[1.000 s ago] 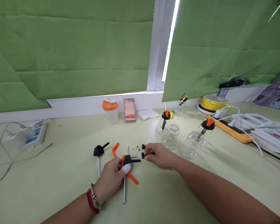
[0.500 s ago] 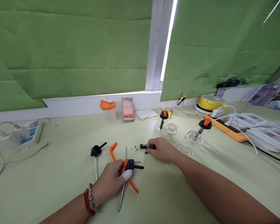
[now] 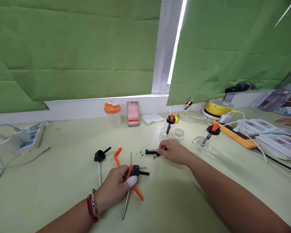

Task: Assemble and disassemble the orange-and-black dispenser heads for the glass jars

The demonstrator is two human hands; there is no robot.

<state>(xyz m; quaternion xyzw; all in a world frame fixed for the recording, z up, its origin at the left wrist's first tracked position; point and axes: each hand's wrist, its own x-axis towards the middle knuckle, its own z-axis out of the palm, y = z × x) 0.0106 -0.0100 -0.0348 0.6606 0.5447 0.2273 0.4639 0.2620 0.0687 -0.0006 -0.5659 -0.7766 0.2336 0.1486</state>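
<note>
Nearest, the left hand [image 3: 117, 183], a red band and a metal bracelet at its wrist and a white wrap on its thumb, is closed around a black fitting [image 3: 135, 171] just above the smooth, pale green table [image 3: 68, 191]. A metal rod [image 3: 126, 205] runs nearer than the fitting, and an orange arm [image 3: 137, 193] slants out beside it. Left of the fitting lie an orange lever [image 3: 116, 157] and, further left, a black cone [image 3: 100, 156]. Right of it, the right hand [image 3: 173, 152] has its thumb and forefinger pinched together on a small dark piece, mostly hidden, with a spring [image 3: 156, 156] at their tips; a black tube [image 3: 149, 151] lies just beside. A few tiny bits [image 3: 141, 153] are scattered just beyond the fitting. Farther beyond, to its right, clear jars [image 3: 200, 144] stand where the table catches a soft sheen; well left is a white power strip [image 3: 37, 139], well right an orange one [image 3: 240, 136] beside white trays [image 3: 276, 147]. Straight beyond the fitting, an orange-lidded cup [image 3: 113, 118] and a tissue [image 3: 152, 118] are near the white wall [image 3: 87, 108]. Farthest, green blinds [image 3: 72, 51] flank a pale window frame [image 3: 168, 48], with a bright strip of daylight along one edge.
</note>
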